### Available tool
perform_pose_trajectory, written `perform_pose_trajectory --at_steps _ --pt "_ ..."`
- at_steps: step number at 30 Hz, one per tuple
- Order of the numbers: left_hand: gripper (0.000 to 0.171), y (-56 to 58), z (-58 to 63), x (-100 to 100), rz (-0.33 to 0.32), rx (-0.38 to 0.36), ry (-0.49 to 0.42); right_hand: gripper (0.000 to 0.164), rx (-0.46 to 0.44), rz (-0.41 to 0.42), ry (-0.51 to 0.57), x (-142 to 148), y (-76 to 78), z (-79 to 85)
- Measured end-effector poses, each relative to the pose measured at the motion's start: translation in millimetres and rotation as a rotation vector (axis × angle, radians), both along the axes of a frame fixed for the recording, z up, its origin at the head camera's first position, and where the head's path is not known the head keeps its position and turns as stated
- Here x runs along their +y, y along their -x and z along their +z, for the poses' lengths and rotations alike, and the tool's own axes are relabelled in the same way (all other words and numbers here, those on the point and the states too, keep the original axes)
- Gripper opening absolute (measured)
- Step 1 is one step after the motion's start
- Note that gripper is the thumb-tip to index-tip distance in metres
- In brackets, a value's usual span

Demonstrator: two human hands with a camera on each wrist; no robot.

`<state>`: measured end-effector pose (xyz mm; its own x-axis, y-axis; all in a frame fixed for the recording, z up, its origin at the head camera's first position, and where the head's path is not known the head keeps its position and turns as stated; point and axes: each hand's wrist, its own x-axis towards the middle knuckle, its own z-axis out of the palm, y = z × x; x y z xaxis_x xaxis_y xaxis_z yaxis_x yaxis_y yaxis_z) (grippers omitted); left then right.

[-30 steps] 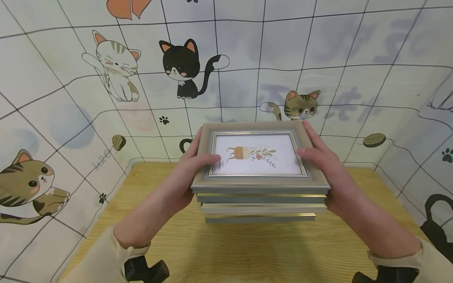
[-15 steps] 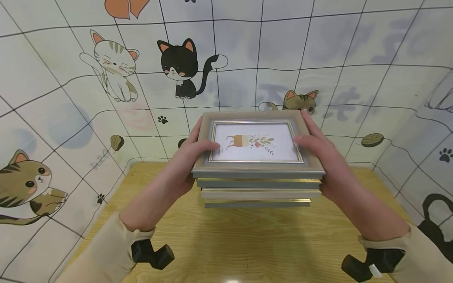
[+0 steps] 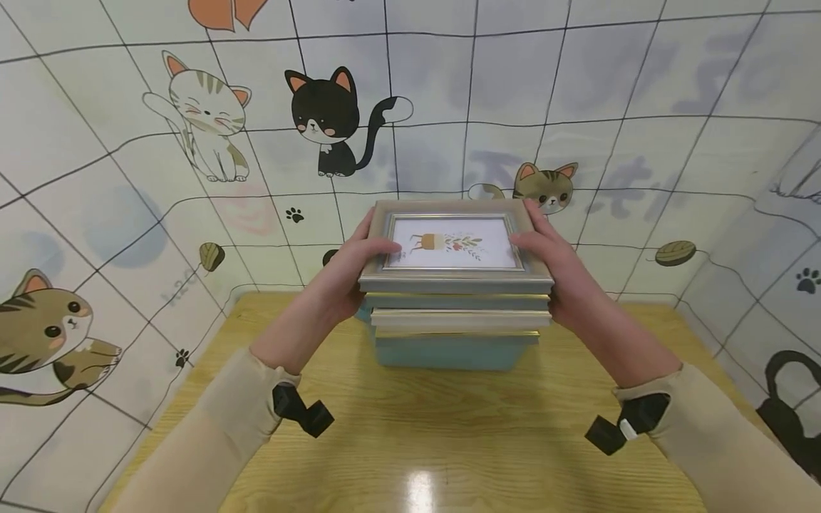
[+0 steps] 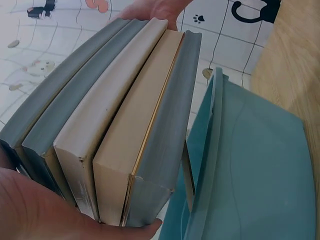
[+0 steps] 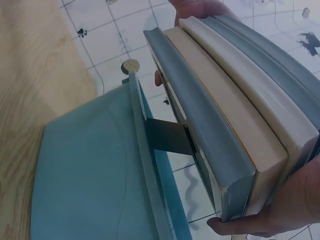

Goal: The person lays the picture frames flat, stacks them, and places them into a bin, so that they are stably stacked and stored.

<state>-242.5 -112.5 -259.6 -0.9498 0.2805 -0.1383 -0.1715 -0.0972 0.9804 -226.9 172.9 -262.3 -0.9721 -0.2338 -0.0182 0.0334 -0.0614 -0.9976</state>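
Note:
A stack of several picture frames is held level between both hands, above a teal plastic bin. The top frame has a beige border and a print of a potted plant. My left hand grips the left end, thumb over the top frame. On the opposite end my right hand does likewise, fingers along the side. Both wrist views show the lowest grey-blue frame close above the bin's rim. A dark stand flap hangs from its underside towards the bin opening. Most of the bin's inside is hidden.
A light wooden table bears the bin towards its back edge. Behind and at both sides rises a white gridded backdrop printed with cartoon cats. Black camera mounts sit on both wrists.
Both hands have carried the frame stack upward and forward, away from the head, and lately a little leftward. The teal bin, out of sight in the earlier frames, now shows beneath the stack.

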Motion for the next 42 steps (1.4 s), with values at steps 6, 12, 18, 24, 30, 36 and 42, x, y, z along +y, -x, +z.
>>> perform_pose_trajectory --at_steps 6,12,18,24,30,36,42 --pt "0.086 18.1 -6.6 2.3 0.008 0.0 -0.009 0.08 0.001 -0.015 0.007 -1.3 19.0 -7.6" --pt "0.086 39.9 -12.7 2.8 0.004 0.013 -0.007 0.08 0.016 -0.016 0.005 -1.8 39.6 -13.4" --pt "0.088 64.9 -18.5 1.6 0.0 0.034 -0.026 0.081 0.033 -0.034 0.039 -5.9 60.9 -23.3" --pt "0.088 85.5 -27.8 4.6 0.026 0.035 -0.002 0.081 0.046 -0.039 0.065 -6.6 80.6 -37.7" --pt "0.091 94.5 -44.5 6.1 0.028 0.005 0.011 0.082 0.025 -0.055 0.083 -5.5 92.2 -51.8" --pt "0.096 98.6 -60.5 2.2 -0.002 -0.016 0.033 0.083 0.004 -0.047 0.052 -7.2 97.6 -64.0" --pt "0.094 101.7 -70.7 5.7 0.012 -0.024 0.046 0.085 -0.061 -0.022 0.064 -8.2 104.6 -76.2"
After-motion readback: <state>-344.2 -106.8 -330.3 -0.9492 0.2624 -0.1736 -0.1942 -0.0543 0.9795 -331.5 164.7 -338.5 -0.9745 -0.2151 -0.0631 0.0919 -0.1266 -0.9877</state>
